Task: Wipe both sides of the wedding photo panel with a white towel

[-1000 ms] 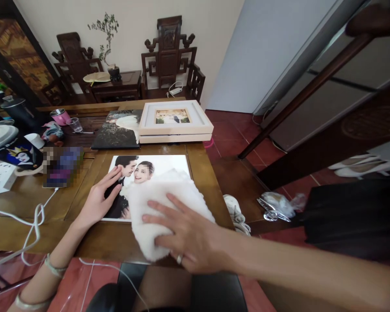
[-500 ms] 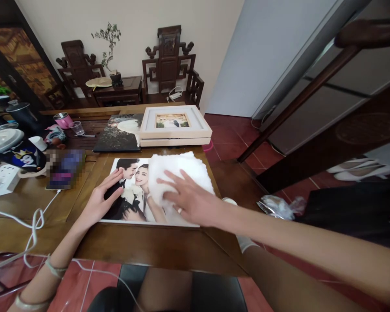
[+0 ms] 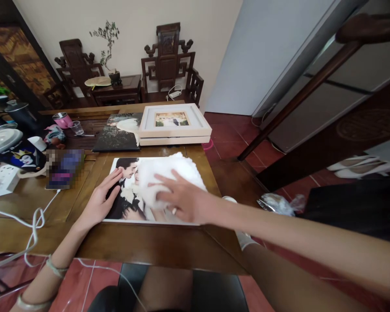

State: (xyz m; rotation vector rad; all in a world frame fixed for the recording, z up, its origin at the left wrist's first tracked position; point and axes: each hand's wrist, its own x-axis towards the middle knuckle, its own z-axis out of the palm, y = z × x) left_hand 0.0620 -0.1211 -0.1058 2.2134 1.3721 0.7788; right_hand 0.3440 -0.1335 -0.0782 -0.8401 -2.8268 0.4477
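Note:
A photo panel (image 3: pixel 130 208) of a couple lies flat near the front edge of the wooden table. My left hand (image 3: pixel 100 199) rests open on its left side, fingers stretched and thumb apart. On the panel's right half is a fluffy white cloth (image 3: pixel 182 167), covering part of the pictured couple. My right hand (image 3: pixel 182 197) presses down on this cloth, with some fingers spread and others bent into its folds. A ring shows on one finger of that hand.
Behind the panel sit stacked light-wood picture frames (image 3: pixel 175 136) and a dark photo panel (image 3: pixel 117 134). At left are a blurred phone (image 3: pixel 65 169) on a white cable (image 3: pixel 35 225), a pink mug (image 3: pixel 63 120) and a clear cup (image 3: pixel 77 128).
My right hand has slid the white cloth left across the photo panel, covering more of the pictured face. My left hand stays in almost the same place.

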